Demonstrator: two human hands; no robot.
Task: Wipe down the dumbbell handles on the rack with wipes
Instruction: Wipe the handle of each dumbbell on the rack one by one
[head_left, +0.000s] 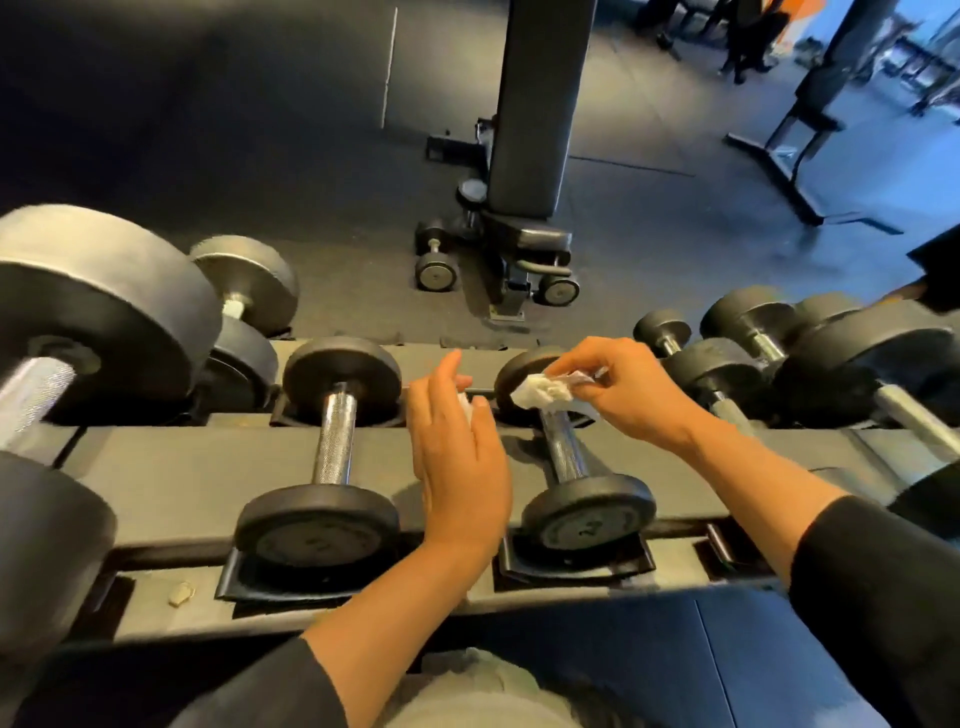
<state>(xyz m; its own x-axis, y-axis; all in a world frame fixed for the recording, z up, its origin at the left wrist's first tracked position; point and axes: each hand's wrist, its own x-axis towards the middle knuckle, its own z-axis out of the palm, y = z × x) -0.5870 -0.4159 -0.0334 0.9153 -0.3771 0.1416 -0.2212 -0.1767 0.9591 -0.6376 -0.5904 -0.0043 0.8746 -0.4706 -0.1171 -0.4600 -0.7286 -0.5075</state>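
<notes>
Your dumbbell rack (171, 467) runs across the whole view, its near rail closest to you and its far rail toward the gym floor (208, 104). Beyond the far rail an adjustable bench (535, 130) stands on that floor. At the rack's left end sits a large dumbbell (98, 291), blurred. Near the middle, a chrome-handled dumbbell (332, 441) lies across both rails in its cradles, and just right of it a second dumbbell (571, 467) does the same. More dumbbells (753, 364) crowd the right end.

Your left hand (457, 457) hovers between the two middle dumbbells, above the rack, its grip loose and part open with fingers extended; something white (466, 408) peeks from behind them, but you cannot tell whether it is held. Your right hand (623, 389) is above the far end of the second dumbbell's handle (563, 447), fingertips pinched closed on a crumpled white wipe (543, 389) that hangs just over that handle. A small scrap (181, 594) lies on the near rail toward the left
</notes>
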